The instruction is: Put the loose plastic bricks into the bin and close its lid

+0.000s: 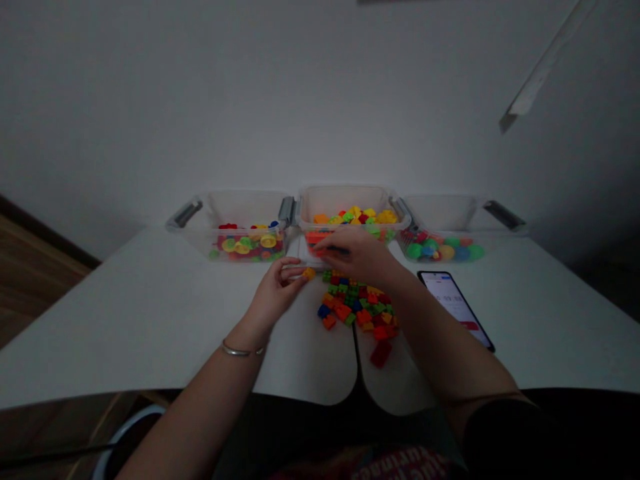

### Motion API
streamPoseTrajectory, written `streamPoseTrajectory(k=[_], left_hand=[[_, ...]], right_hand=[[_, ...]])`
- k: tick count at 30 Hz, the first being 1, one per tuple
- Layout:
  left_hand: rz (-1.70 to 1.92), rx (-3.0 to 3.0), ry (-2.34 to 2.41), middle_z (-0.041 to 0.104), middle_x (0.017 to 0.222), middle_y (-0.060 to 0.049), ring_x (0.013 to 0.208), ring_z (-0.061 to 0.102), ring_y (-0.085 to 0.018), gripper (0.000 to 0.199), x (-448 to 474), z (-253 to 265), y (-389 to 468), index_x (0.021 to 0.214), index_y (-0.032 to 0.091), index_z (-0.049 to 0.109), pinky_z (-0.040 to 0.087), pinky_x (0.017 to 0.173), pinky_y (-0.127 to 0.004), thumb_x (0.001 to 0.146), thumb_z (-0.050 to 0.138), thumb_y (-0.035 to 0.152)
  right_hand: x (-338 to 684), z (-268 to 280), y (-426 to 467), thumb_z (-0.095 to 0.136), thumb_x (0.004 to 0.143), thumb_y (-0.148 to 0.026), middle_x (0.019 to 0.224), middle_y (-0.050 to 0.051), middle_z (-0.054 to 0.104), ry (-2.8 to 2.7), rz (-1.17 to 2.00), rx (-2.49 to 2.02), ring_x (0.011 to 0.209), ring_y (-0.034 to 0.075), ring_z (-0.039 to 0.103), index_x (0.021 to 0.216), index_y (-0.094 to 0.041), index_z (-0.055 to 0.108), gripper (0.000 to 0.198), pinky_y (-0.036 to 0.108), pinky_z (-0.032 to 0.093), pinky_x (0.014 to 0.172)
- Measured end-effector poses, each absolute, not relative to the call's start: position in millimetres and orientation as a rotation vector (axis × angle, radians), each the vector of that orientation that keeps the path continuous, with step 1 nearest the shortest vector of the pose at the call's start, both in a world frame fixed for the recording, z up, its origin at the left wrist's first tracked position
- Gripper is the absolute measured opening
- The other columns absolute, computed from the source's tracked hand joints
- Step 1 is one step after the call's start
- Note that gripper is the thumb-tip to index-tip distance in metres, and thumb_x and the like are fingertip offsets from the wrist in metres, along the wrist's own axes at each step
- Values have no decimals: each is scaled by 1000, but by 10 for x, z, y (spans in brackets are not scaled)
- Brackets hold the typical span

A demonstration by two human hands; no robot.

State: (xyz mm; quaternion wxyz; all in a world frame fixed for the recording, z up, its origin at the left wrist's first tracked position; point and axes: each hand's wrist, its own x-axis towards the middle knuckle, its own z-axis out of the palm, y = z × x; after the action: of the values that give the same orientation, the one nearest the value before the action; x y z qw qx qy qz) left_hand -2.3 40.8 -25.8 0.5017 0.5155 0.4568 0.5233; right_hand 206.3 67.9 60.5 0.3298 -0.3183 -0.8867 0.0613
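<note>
My left hand (277, 287) pinches a small yellow-orange toy brick (309, 273) between thumb and fingers, just left of a heap of mixed toy bricks (350, 300) on the white table. In front of the middle clear bin (345, 189) is my right hand (357, 253), above the back of the heap. Its fingers are drawn together. A dark narrow shape shows between them, and orange lies right behind the fingertips; whether they hold anything I cannot make out. One red brick (381, 353) lies apart at the heap's near end.
To the left stands a clear bin (245, 200) with coloured pieces inside. The right bin (440, 203) holds several coloured balls (447, 252). A phone (457, 307) with a lit screen lies right of my right forearm. A seam splits the white table (150, 320) near its front edge.
</note>
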Motion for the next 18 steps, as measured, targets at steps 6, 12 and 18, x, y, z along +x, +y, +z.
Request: streamPoseTrajectory(k=[6, 12, 18], left_hand=[[1281, 1179, 1043, 75, 90, -2, 73, 69, -15, 61, -16, -218, 422, 105, 21, 54, 50, 70, -27, 60, 88, 43], [1244, 1166, 1046, 76, 88, -2, 66, 67, -13, 65, -13, -242, 438, 110, 22, 53, 48, 63, -24, 60, 88, 42], [1235, 1134, 991, 77, 87, -1, 70, 70, -15, 69, 0, -218, 411, 115, 23, 50, 50, 65, -24, 59, 88, 37]], right_hand=[[1979, 472, 700, 68, 86, -18, 108, 7, 75, -2539, 238, -731, 105, 22, 65, 110, -22, 73, 24, 37, 47, 95], [1970, 416, 707, 69, 87, -18, 111, 7, 74, -2545, 242, -726, 108, 22, 64, 110, -23, 73, 24, 38, 47, 96], [1961, 386, 736, 67, 89, -17, 109, 7, 75, -2602, 249, -703, 104, 21, 64, 111, -23, 73, 24, 36, 47, 92]])
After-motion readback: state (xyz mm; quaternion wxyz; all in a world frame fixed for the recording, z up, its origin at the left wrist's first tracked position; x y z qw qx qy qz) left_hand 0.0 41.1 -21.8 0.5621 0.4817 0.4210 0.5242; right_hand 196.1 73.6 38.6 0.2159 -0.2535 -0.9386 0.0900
